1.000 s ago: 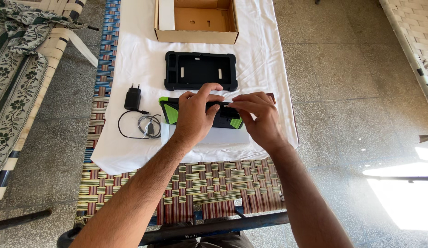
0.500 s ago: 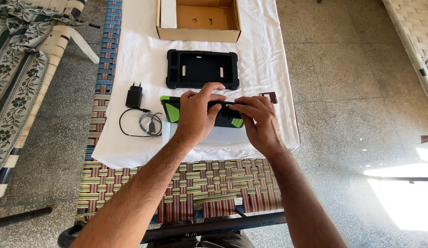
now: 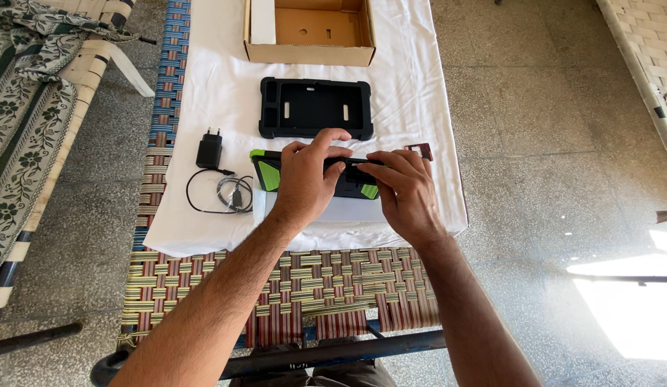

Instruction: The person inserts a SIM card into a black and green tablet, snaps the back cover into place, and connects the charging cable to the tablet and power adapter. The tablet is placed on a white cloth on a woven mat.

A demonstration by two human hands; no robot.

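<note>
left hand [image 3: 305, 185]: curled over the green-and-black tablet case [image 3: 265, 172], fingers wrapped on its far edge, thumb side near; pins it down so it can't slide on the cloth
right hand [image 3: 406, 192]: fingers pinched together at the case's right end, tips on its top edge; looks like they press or seat something small there, can't tell what, the fingers hide it
tablet case: lies flat on a white sheet-like insert [image 3: 348, 211], mid-cloth, just in front of the person; only the green left corner and a bit of the right corner show
black rubber shell [image 3: 315, 107]: inner side up, cutouts showing, just beyond the hands, apart from the case; set aside within reach
cardboard box [image 3: 308, 32]: open, at the far end of the cloth, looks empty apart from a white insert on its left side
charger plug [image 3: 209, 151]: left of the case, with the coiled cable [image 3: 222, 193] beside it; kept off the work spot
small dark red card [image 3: 419, 150]: right of the right hand, on the cloth
white cloth [image 3: 219, 93]: spread over the woven cot [image 3: 290, 287], gives a clean surface for the parts
floor [image 3: 548, 107]: speckled stone, both sides of the cot
</note>
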